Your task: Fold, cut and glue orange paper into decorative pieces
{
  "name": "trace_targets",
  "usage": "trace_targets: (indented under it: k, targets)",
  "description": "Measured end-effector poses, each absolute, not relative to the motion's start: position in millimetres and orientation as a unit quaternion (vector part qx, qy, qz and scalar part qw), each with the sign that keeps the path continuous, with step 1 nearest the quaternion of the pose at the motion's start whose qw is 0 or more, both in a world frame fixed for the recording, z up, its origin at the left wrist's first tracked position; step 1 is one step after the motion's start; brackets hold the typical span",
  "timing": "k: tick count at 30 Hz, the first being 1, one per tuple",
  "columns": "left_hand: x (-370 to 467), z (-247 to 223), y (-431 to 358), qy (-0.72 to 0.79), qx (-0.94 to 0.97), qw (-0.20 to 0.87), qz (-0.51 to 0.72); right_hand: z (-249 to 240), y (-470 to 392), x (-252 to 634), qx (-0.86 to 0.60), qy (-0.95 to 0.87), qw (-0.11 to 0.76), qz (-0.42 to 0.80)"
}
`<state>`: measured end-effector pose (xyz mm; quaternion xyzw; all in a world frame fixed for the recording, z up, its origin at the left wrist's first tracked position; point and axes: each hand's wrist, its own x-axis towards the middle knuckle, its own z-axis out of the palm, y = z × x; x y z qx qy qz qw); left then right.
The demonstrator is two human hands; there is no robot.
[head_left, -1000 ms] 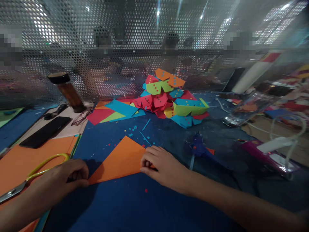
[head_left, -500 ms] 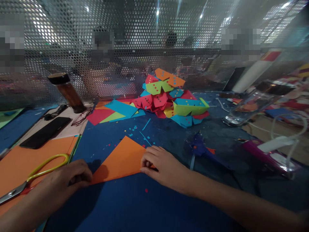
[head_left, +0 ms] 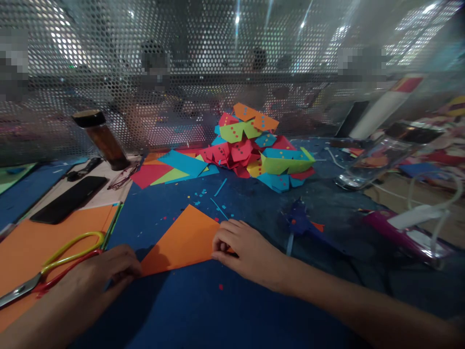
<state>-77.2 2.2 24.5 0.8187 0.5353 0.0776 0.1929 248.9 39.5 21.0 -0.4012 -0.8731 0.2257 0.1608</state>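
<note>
Orange paper sheet (head_left: 181, 245) lying at lower centre of the frame, right hand (head_left: 236, 249) pinched closed on its right corner, left hand (head_left: 119, 266) curled at its left corner, cannot tell if gripping, scissors (head_left: 70, 259) at lower left, dotted paper pile (head_left: 241, 150) at upper centre.

Orange paper (head_left: 181, 245) — triangular, plain, flat on the blue tabletop (head_left: 196, 315), peak pointing away

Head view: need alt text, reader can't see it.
Left hand and right hand are at the two near corners of a triangular orange paper on a blue table. Beyond it is a pile of colourful folded paper; at left, scissors lie on an orange sheet.
</note>
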Motion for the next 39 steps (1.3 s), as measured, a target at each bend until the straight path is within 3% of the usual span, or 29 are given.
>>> trace_targets:
  k: [13,39]
  targets:
    - [-77.1,20.6,-0.4,0.465,0.876,0.089,0.087,21.3,38.2,249.3,-0.402,-0.873,0.159,0.226]
    - [-41.9,37.2,4.5,0.610,0.755,0.235,0.052,23.3,37.1,249.5,-0.396,-0.879,0.153,0.218]
